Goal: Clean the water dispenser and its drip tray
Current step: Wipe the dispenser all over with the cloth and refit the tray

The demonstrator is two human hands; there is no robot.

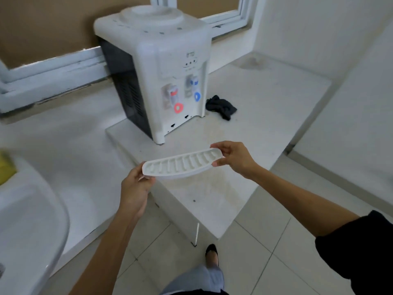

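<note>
A white tabletop water dispenser (pixel 168 60) with a red tap and a blue tap stands on a white counter (pixel 265 116). Dark specks dot its top. In front of it, above the counter's near corner, I hold the long white slotted drip tray (pixel 182 165) level by both ends. My left hand (pixel 136 186) grips its left end, and my right hand (pixel 234 158) pinches its right end. The tray is apart from the dispenser, whose base front shows two dark slots.
A dark crumpled cloth (pixel 221 106) lies on the counter right of the dispenser. A white basin (pixel 32 220) curves in at the lower left, with something yellow (pixel 6 169) beside it. A window frame (pixel 53 69) runs behind. Tiled floor and my shoe (pixel 211 254) lie below.
</note>
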